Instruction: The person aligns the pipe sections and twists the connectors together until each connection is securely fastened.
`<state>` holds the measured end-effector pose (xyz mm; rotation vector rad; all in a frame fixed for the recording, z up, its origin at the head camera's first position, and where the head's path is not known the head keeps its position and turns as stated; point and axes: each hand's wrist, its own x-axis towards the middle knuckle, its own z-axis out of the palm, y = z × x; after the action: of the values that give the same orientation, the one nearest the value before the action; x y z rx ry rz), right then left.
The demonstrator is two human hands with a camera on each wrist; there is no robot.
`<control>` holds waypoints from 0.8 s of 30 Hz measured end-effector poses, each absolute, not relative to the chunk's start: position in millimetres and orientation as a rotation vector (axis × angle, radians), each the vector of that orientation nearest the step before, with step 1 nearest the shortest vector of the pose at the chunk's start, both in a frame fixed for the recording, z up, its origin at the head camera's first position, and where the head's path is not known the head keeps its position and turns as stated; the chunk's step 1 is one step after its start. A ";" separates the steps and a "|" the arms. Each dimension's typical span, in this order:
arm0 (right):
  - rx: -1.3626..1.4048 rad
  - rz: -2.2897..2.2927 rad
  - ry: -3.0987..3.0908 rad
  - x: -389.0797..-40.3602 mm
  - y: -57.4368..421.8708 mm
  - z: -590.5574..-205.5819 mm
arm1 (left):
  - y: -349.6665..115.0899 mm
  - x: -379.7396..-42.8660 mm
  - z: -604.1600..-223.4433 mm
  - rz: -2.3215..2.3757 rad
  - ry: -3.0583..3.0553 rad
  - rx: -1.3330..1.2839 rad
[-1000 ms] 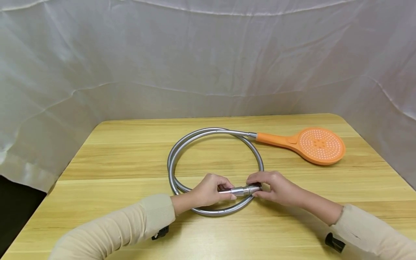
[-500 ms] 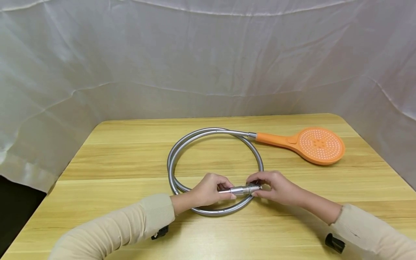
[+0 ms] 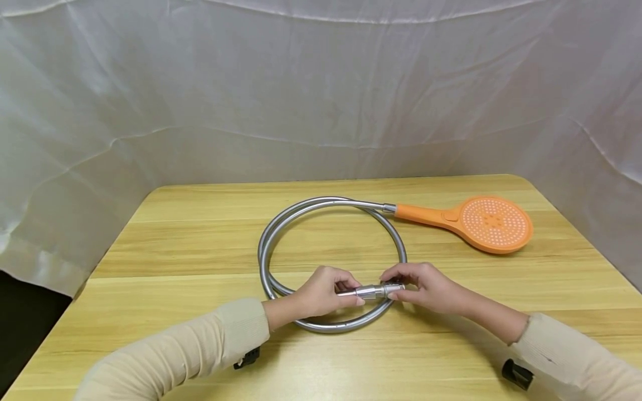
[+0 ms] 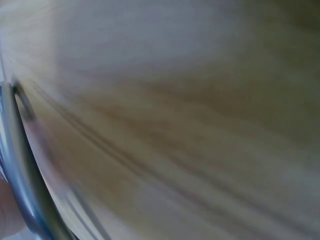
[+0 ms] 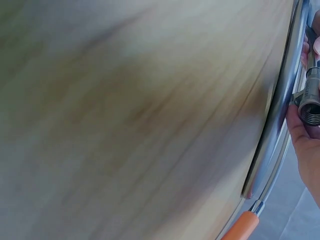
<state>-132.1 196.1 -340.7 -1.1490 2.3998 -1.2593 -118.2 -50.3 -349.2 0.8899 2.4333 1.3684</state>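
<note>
A coiled silver shower hose [image 3: 333, 327] lies on the table, one end joined to an orange shower head [image 3: 494, 224]. At its other end, thumb and fingers of my left hand [image 3: 323, 291] pinch the hose just behind its metal nut. A short metal fitting [image 3: 387, 290] sits in line with that nut, and my right hand [image 3: 423, 287] pinches it between thumb and fingers. In the right wrist view the fitting [image 5: 312, 95] turns its threaded, hollow end towards the camera and has a small side knob. The left wrist view catches mainly the hose [image 4: 25, 175] and table.
The wooden table [image 3: 200, 234] fills the lower head view. Behind and beside it hangs a pale cloth [image 3: 321, 94]. The shower head's handle [image 3: 421, 215] points left at the back right. A black wrist mount [image 3: 518, 374] hangs under the right sleeve.
The fitting has turned a little under my right fingers, so more of its bright end shows. My right fingers have shifted slightly; my left hand, the coil and the shower head stay put.
</note>
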 end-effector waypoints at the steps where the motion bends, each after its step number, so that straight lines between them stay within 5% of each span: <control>1: -1.152 -1.262 2.401 -132.1 196.1 -340.5 | -50.4 -118.3 -349.2 1.370 2.434 0.891; 24: -1.050 -1.310 2.380 -129.7 196.3 -341.8 | -50.5 -118.3 -350.8 1.368 2.432 0.861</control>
<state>-129.7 196.3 -341.8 -1.0500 2.3798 -1.3098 -118.3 -50.5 -350.8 0.8611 2.4320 1.3683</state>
